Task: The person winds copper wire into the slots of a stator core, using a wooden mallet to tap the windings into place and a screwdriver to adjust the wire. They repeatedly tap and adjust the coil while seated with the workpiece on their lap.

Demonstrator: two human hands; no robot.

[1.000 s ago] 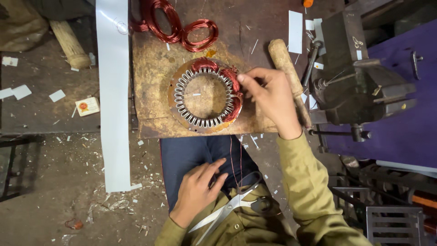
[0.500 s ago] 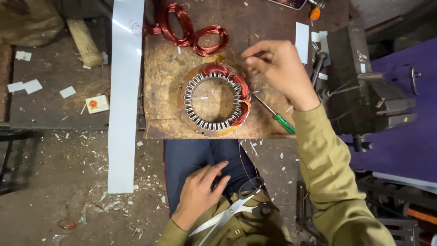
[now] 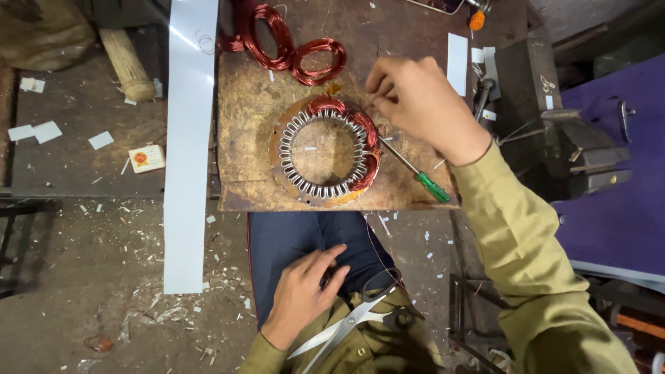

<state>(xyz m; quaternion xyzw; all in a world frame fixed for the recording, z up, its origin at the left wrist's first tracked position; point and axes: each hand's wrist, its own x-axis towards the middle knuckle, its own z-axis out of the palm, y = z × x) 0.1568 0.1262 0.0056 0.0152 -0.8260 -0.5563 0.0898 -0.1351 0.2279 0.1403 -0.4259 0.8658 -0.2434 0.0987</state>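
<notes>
A round slotted stator ring (image 3: 323,149) with red copper windings on its right side lies on a rusty brown board (image 3: 256,104). My right hand (image 3: 415,100) hovers over the ring's upper right edge, fingers pinched together on what looks like a thin wire end. A green-handled screwdriver (image 3: 415,176) lies just under that hand, tip toward the ring. My left hand (image 3: 305,294) rests flat on my blue-trousered thigh, fingers apart, holding nothing. Scissors (image 3: 353,322) lie in my lap beside it.
Loose red copper coils (image 3: 291,48) sit at the board's far edge. A long white strip (image 3: 188,145) lies along the board's left side. A metal vise (image 3: 554,118) stands at right, a wooden handle (image 3: 128,66) at upper left. Paper scraps litter the floor.
My right hand lifted from the ring's right side to its upper right edge, uncovering the screwdriver. The view drew closer to the board. My left hand stayed on the thigh.
</notes>
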